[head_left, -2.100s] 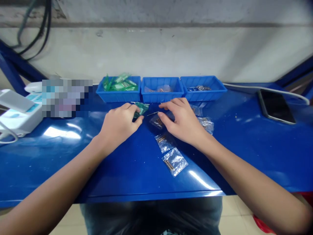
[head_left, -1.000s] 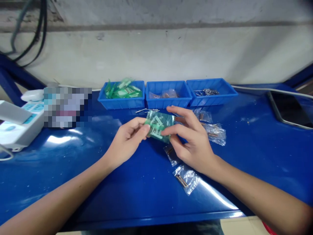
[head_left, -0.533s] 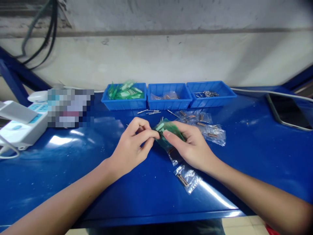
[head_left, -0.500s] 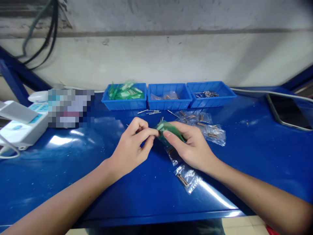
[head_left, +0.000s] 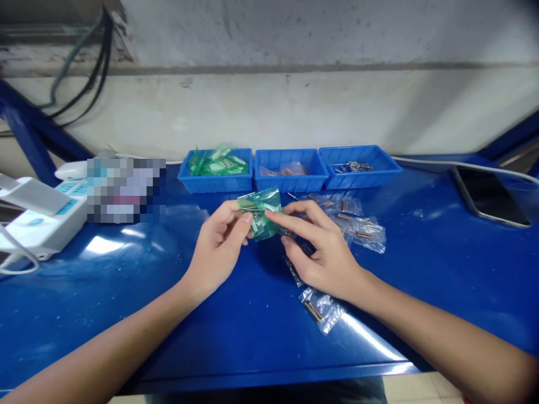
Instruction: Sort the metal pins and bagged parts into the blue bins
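A small green plastic bag [head_left: 266,224] with thin metal pins showing inside is held up above the blue table. My left hand [head_left: 219,241] pinches its left side, thumb in front and fingers behind. My right hand [head_left: 326,247] is at its right side, with the index finger lying across the front of the bag and the thumb lower down. What lies behind the right fingers is partly hidden. Under and beside the right hand are clear bags of copper-coloured pins, among them one clear bag [head_left: 322,310] near the table's front.
Along the wall stand a blue bin of green bags [head_left: 215,184], a middle blue bin [head_left: 290,183] with clear bags, and a right blue bin [head_left: 360,179] of metal pins. A power strip [head_left: 46,230] lies left, a phone [head_left: 490,196] right.
The green bag has moved slightly left and now faces me spread out. My left hand has taken hold of its left side; my right index finger has stretched over its front.
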`<action>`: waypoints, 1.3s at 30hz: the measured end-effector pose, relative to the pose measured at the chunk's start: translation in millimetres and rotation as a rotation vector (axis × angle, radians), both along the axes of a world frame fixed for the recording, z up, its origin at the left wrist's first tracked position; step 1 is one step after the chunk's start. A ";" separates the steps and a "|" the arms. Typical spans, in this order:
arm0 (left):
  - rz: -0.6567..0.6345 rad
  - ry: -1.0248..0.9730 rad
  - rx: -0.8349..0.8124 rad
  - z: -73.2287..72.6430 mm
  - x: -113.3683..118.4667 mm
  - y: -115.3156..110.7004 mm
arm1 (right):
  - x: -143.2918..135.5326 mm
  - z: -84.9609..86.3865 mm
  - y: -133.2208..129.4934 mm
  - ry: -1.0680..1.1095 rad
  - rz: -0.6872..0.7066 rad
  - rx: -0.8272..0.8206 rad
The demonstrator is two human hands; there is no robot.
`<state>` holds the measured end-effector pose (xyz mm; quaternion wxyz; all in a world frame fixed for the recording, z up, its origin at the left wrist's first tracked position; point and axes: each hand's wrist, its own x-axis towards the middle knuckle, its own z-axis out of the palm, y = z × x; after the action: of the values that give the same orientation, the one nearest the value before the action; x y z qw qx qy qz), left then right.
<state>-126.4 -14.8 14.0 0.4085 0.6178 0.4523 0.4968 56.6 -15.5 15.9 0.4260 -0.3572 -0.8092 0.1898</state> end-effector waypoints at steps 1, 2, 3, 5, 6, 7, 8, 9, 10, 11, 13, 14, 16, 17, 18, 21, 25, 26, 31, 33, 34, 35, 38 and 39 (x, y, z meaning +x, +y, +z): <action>0.042 0.072 0.096 0.3 -0.4 -0.8 | -0.1 2.3 -0.9 0.025 -0.033 -0.021; 0.071 0.151 0.204 0.5 -0.8 -1.8 | -0.2 4.7 -1.4 0.057 -0.057 -0.054; 0.084 0.232 0.318 0.7 -1.0 -2.9 | -0.4 6.9 -1.7 0.096 -0.064 -0.107; 0.068 0.381 0.528 1.1 -0.7 -5.0 | -0.9 10.1 -1.1 0.188 -0.038 -0.253; 0.048 0.439 0.603 1.3 -0.2 -6.0 | -1.3 10.9 -0.5 0.234 -0.019 -0.334; 0.028 0.484 0.651 1.6 0.5 -7.0 | -1.9 11.3 0.0 0.269 -0.006 -0.412; 0.010 0.516 0.672 1.8 1.2 -7.8 | -2.5 11.2 0.3 0.292 -0.006 -0.471; -0.004 0.537 0.666 2.1 1.8 -8.4 | -3.0 10.9 0.3 0.301 -0.014 -0.501; -0.016 0.544 0.635 2.3 2.2 -8.8 | -3.4 10.2 -0.1 0.298 -0.025 -0.504; -0.033 0.539 0.578 2.2 2.2 -8.8 | -3.6 9.4 -0.7 0.282 -0.034 -0.478; -0.084 0.472 0.395 1.0 1.0 -7.5 | -3.2 6.9 -2.1 0.229 -0.050 -0.354; -0.104 0.390 0.286 -0.3 0.0 -6.2 | -2.5 5.3 -2.5 0.192 -0.054 -0.279; -0.124 0.166 0.070 -3.8 -1.8 -2.7 | -1.0 1.8 -2.6 0.104 -0.050 -0.156; -0.118 0.055 -0.011 -5.4 -2.3 -0.9 | -0.3 0.2 -2.2 0.062 -0.039 -0.117; -0.105 -0.029 -0.071 -6.6 -2.5 0.6 | 0.1 -1.1 -1.7 0.029 -0.025 -0.094; -0.058 -0.056 -0.126 -6.3 -1.0 2.3 | -0.2 -2.2 -0.5 0.007 0.019 -0.101; 0.075 0.114 0.053 -1.4 1.2 -2.3 | -2.7 3.0 -1.7 0.080 -0.016 -0.147; 0.101 0.153 0.143 -0.4 1.1 -3.9 | -3.2 4.9 -2.2 0.111 -0.056 -0.173; 0.022 0.426 0.648 3.8 -0.4 -10.5 | -4.1 10.8 -0.5 0.307 -0.097 -0.532; -0.042 0.505 0.730 5.3 0.3 -12.6 | -4.4 10.5 0.9 0.368 -0.052 -0.670; -0.060 0.534 0.729 5.9 1.1 -13.4 | -4.6 10.2 1.3 0.386 -0.043 -0.690; -0.069 0.558 0.698 6.3 2.1 -14.0 | -4.6 10.0 1.1 0.389 -0.049 -0.670; -0.091 0.583 0.453 6.1 4.5 -14.1 | -4.1 10.4 -1.8 0.305 -0.108 -0.464; -0.111 0.554 0.356 5.2 4.6 -13.4 | -3.6 10.6 -3.3 0.264 -0.124 -0.380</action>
<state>-121.8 -28.3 19.1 0.1820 0.8147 0.4180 0.3583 52.9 -18.8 26.5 0.4640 -0.4522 -0.6729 0.3570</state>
